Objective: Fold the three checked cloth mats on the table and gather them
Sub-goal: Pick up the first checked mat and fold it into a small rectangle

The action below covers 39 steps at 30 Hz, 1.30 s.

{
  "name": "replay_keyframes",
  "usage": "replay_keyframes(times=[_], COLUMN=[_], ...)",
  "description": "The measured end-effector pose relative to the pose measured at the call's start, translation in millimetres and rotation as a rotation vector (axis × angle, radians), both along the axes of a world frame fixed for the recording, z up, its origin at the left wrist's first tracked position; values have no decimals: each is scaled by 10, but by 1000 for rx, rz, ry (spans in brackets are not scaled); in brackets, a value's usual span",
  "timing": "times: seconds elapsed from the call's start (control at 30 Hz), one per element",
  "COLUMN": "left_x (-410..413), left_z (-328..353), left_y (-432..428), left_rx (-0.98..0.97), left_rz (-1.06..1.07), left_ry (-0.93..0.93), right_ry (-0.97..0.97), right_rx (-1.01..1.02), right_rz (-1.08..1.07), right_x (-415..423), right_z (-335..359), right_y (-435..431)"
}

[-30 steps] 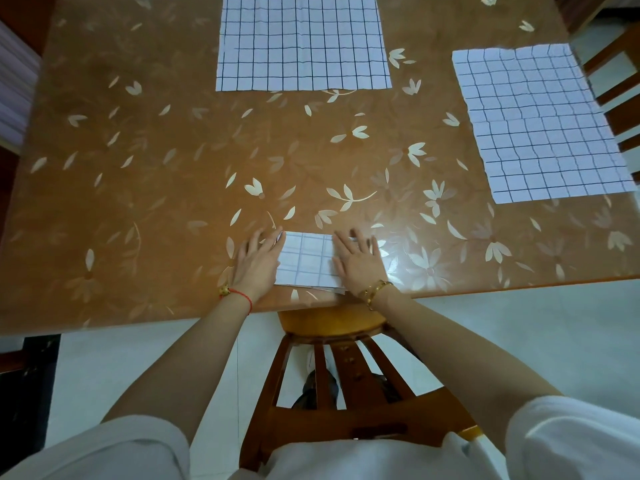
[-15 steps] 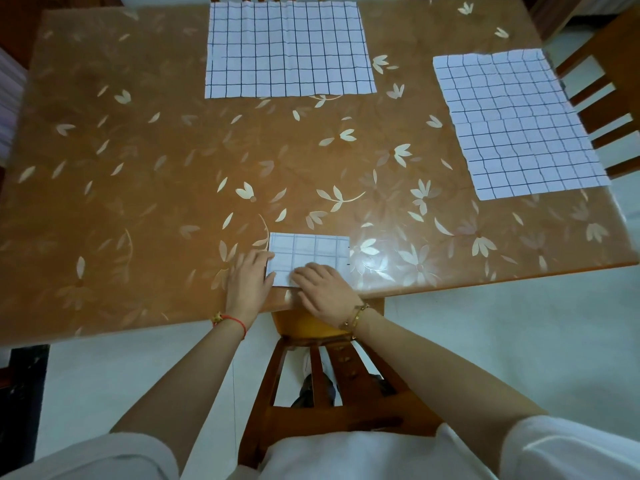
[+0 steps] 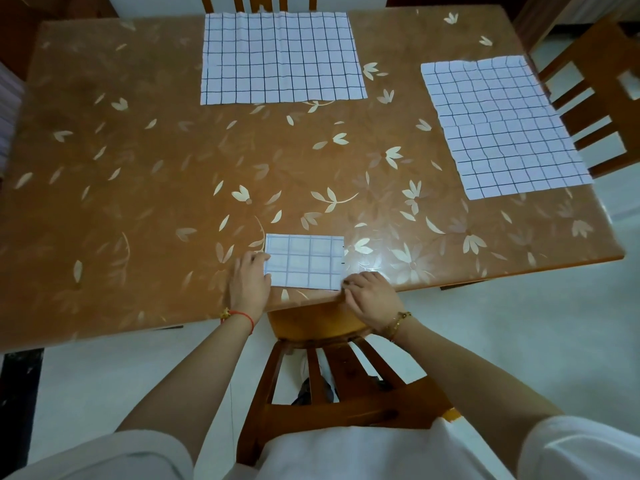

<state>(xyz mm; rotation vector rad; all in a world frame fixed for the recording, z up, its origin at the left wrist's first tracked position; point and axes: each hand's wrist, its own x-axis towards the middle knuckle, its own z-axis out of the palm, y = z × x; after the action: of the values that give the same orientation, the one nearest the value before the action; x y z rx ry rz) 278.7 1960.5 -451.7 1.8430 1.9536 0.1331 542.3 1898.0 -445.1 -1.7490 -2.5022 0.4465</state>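
Note:
A small folded checked mat [image 3: 304, 261] lies near the front edge of the brown flowered table [image 3: 138, 168]. My left hand [image 3: 249, 282] rests flat against the mat's left edge, its fingertips touching the cloth. My right hand [image 3: 370, 299] has its fingers bent, and they pinch the mat's near right corner. A second checked mat [image 3: 282, 57] lies spread flat at the back middle of the table. The third mat [image 3: 502, 126], slightly rippled, lies spread out at the right side.
A wooden chair [image 3: 318, 320] stands tucked under the table's front edge between my arms. Another chair [image 3: 595, 98] stands at the right side, and a chair back [image 3: 256, 1] shows behind the far edge. Pale floor surrounds the table.
My right hand slid from the top of the folded mat along its near edge to the near right corner. My left hand moved off the mat to its left edge.

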Motion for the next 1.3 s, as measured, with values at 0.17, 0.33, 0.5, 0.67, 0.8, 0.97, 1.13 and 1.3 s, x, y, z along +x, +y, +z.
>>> replay_keyframes(times=[0.17,0.33,0.5,0.67,0.8,0.97,1.13,1.3], left_x=[114,165,163,213,244,256,253,319], left_z=[22,23,91,198,278,407,678,988], left_y=[68,164,307,359,302,179,-18,-319], left_rx=[-23,-126,-281,-371,-357,-333,-336,-336], left_rz=[175,445,599,625,623,631,480,477], left_ry=[-106,-353,-483,-637,-707,-836,-907,-958], right_ry=[278,529,655,678,716,854,906,909], right_rx=[-224,-407,-487,-539,-543,-575,-603,-724], right_rz=[-616,-930,-1069,-1040,-1053,-1094,-1068,-1000], right_x=[-86,-256,-280,-216,-207,-213,-205,-1], right_z=[95,40,-27,-56,8,101,110,-302], right_y=[240,435,475,457,456,412,373,400])
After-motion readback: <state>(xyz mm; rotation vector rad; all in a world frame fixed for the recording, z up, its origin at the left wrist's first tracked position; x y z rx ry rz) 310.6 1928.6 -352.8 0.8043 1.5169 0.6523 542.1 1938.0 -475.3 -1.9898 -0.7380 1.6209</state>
